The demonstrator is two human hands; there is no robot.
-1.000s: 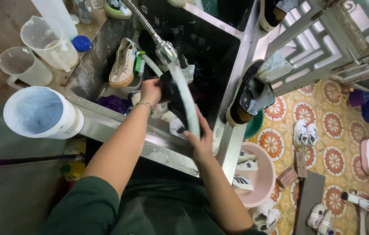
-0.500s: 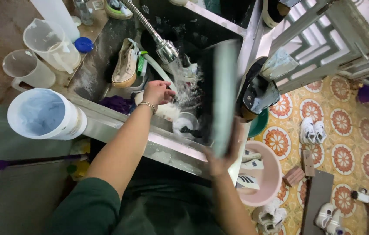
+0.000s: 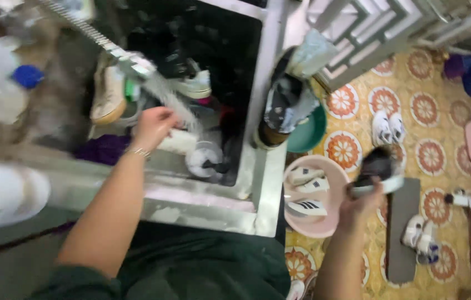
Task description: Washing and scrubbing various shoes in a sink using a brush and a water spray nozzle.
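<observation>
Right hand point(image 3: 360, 203) moved shoe point(image 3: 377, 169) out | pink basin point(image 3: 324, 225): 3 shoes

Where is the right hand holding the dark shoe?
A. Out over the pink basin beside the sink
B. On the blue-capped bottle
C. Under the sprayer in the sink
A: the right hand grips the dark shoe beside the pink basin, outside the sink.

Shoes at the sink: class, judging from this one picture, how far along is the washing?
Looks done: three white shoes lie in the pink basin on the floor. In hand: the right hand holds a dark shoe out over the floor beside that basin, while the left hand is under the sprayer stream. Left: several shoes remain in the sink.
</observation>
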